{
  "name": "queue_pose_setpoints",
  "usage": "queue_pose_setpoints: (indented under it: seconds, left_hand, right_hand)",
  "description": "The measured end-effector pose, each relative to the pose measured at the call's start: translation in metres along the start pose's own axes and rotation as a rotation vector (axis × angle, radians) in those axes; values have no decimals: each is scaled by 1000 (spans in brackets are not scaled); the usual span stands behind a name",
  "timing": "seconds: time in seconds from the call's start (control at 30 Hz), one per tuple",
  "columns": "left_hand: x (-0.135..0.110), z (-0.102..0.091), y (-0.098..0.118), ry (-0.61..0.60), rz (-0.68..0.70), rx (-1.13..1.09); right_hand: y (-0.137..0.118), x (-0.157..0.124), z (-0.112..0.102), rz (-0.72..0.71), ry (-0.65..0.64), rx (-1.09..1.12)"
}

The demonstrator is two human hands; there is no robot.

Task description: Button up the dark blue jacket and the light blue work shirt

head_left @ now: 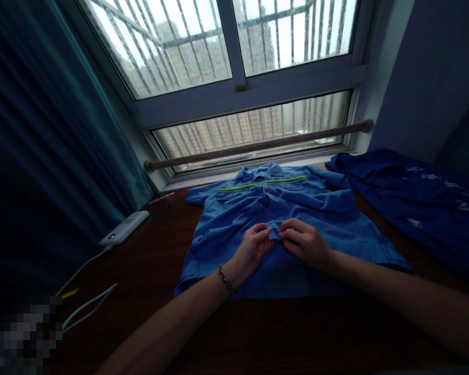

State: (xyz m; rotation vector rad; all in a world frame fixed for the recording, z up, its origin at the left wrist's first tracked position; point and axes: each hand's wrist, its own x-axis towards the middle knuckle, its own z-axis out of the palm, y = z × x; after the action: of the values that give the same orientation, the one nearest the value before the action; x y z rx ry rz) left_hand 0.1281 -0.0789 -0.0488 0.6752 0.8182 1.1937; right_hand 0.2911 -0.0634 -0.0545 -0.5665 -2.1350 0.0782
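A blue short-sleeved shirt (pixel 226 224) with a yellow-green stripe across its chest lies spread on the dark wooden surface, collar toward the window. My left hand (pixel 254 245), with a braided bracelet at the wrist, pinches the shirt's front edge near the middle. From the other side my right hand (pixel 303 242) also grips that front edge, its fingertips close to the left ones. A small fold of cloth stands up between the two hands. Any button under the fingertips is too small to make out.
Darker blue clothing (pixel 414 203) with white marks lies at the right. On the left are a white power bank (pixel 125 229) with a cable and a thin pale cord loop (pixel 88 307). A teal curtain (pixel 62 130) hangs at left; a rail (pixel 258 146) crosses the barred window.
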Motion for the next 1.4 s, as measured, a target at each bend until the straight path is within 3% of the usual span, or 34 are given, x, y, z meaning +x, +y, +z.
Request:
queue_pose_setpoints:
  seconds: [0.43, 0.67, 0.9, 1.07, 1.13, 1.23, 1.3, 1.4]
  left_hand:
    - [-2, 2, 2, -53, 24, 76]
    - [-5, 5, 15, 2, 100, 125]
    - [-8, 8, 29, 88, 154, 87]
    - [-1, 3, 34, 230, 54, 437]
    - [0, 2, 35, 188, -62, 631]
    - [-1, -2, 31, 9, -248, 783]
    - [-2, -6, 26, -74, -267, 792]
    - [-1, -10, 18, -90, -240, 718]
  right_hand:
    - [-1, -2, 2, 35, -2, 35]
    - [2, -7, 7, 168, -164, 113]
    - [-1, -8, 5, 107, -244, 40]
    - [-1, -7, 5, 65, -280, -39]
    - [-1, -7, 5, 42, -278, -64]
    - [-2, -7, 7, -3, -254, -92]
    - [-1, -7, 8, -31, -235, -104]
    - [-1, -7, 9, -54, -228, -106]
